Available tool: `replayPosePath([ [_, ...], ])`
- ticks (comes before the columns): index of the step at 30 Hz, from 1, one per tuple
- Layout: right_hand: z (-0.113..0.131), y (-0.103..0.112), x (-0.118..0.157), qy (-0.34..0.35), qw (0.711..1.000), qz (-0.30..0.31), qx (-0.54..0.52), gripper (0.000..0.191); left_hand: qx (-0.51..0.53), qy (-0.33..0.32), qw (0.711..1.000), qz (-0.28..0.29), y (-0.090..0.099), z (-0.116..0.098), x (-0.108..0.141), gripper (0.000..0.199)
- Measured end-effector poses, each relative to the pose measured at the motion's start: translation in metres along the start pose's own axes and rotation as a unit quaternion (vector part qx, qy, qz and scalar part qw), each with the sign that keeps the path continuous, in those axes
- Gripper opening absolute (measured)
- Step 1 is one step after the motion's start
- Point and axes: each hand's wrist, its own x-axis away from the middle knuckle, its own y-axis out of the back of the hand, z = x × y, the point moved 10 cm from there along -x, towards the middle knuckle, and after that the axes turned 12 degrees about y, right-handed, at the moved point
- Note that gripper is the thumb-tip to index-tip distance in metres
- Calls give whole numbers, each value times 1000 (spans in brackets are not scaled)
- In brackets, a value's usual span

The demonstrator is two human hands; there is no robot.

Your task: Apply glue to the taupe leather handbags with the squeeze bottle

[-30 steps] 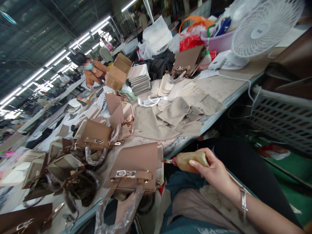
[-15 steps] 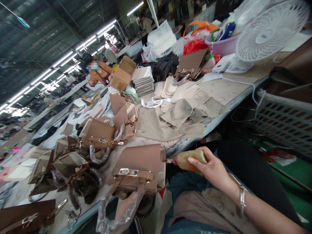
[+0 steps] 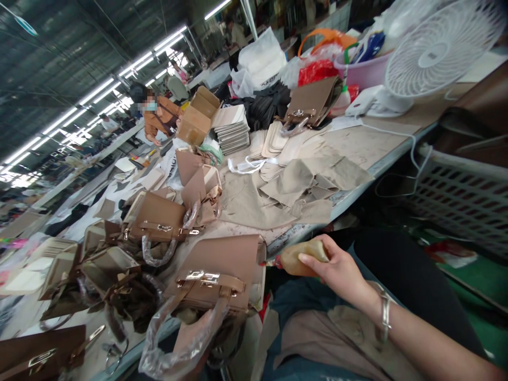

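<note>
My right hand [image 3: 337, 270] is closed round a soft, yellowish squeeze bottle [image 3: 299, 258], thumb on its near side. The bottle lies nearly level, its red nozzle pointing left at the side edge of a brown handbag [image 3: 226, 259]; whether the tip touches cannot be made out. That handbag leans over the table's front edge, with a metal clasp on its strap and a handle [image 3: 159, 330] wrapped in clear plastic hanging toward me. My left hand does not show anywhere in the picture.
More brown handbags [image 3: 156, 214] crowd the table to the left. Beige fabric pieces [image 3: 278, 190], stacked pale panels [image 3: 232, 132] and a cardboard box [image 3: 198, 116] lie farther back. A white fan [image 3: 436, 53] stands right, above a plastic crate [image 3: 460, 196]. A co-worker [image 3: 159, 119] is across the table.
My right hand and the squeeze bottle have shifted slightly left. The near handbag's front strap and plastic-wrapped handle sit a little farther left and appear tilted differently. The view has moved slightly.
</note>
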Motion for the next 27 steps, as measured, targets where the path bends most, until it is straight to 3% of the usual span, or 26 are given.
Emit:
replayPosePath([
  [5, 1, 1, -13, 34, 999, -14, 14, 35, -15, -35, 997, 62, -2, -13, 2, 40],
  [8, -7, -10, 3, -26, 998, 46, -22, 37, -31, -58, 996, 59, 2, -21, 4, 36],
  [11, -8, -21, 16, -67, 992, 99, -36, 38, -49, -35, 997, 45, 2, -20, 6, 34],
  [18, 9, -6, -21, 25, 999, -1, 22, 35, -50, -2, 996, 68, -15, -32, 26, 36],
  [22, 6, -12, -13, 15, 999, 33, 26, 34, -39, 11, 998, 41, -18, -40, 34, 47],
  [25, 4, -19, -2, 1, 998, 66, 15, 32, -51, -8, 998, 47, -18, -43, 33, 42],
  [27, 3, -17, -2, 1, 998, 56, 9, 33, -62, -11, 996, 58, -16, -41, 31, 39],
])
